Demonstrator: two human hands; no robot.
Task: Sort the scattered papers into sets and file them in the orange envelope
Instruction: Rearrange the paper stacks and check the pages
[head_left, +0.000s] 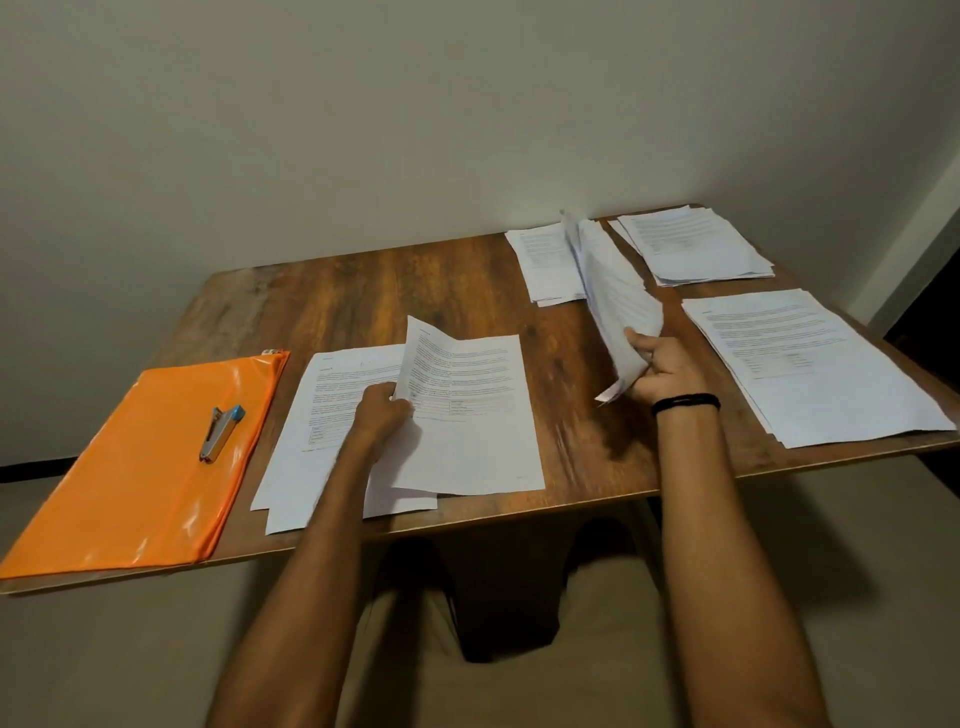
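Orange envelope (150, 462): lies flat on the wooden table (415, 280), well to the left of the left hand (382, 410).
Stapler (221, 434): grey with a blue end, resting on top of the envelope.
Left hand: fingers curl round the left edge of a printed sheet (467, 410), lifting that edge while the rest lies flat.
Loose pile (322, 415): unevenly fanned pages under and beside the left hand.
Right hand (662, 364): pinches the near end of a bent sheet (618, 296), blurred, which rises away from it toward the wall.
Wristband (685, 401): black, on the right wrist.
Near stack (810, 358): flat, just to the right of the right hand.
Far stacks: one (545, 265) beyond the right hand, partly hidden by the bent sheet; another (696, 244) further right at the table's back edge.
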